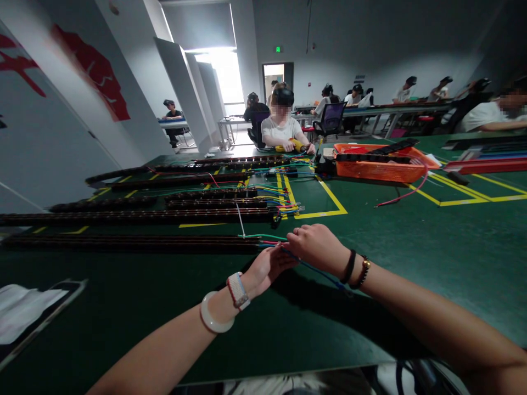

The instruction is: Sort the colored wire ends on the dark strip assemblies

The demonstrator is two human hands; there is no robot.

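Note:
My left hand (268, 266) has its fingers closed around thin wires at the right end of a long black strip (135, 244). Against it, from the right, my right hand (316, 248) pinches the same wires, with its fingertips partly hidden. A red wire (268, 242) and a green wire (263, 236) run from the strip into my hands. Below my right hand a blue wire (323, 275) trails out over the green table (403, 263). A white cable tie (240, 220) sticks up from the strip near its wired end.
More black strips (135, 215) with coloured wire ends lie beyond mine, across yellow tape lines. An orange basket (376, 169) holds black parts. Opposite, a person (282, 129) holds a yellow tool (285, 146). White sheets (27, 310) lie at the left.

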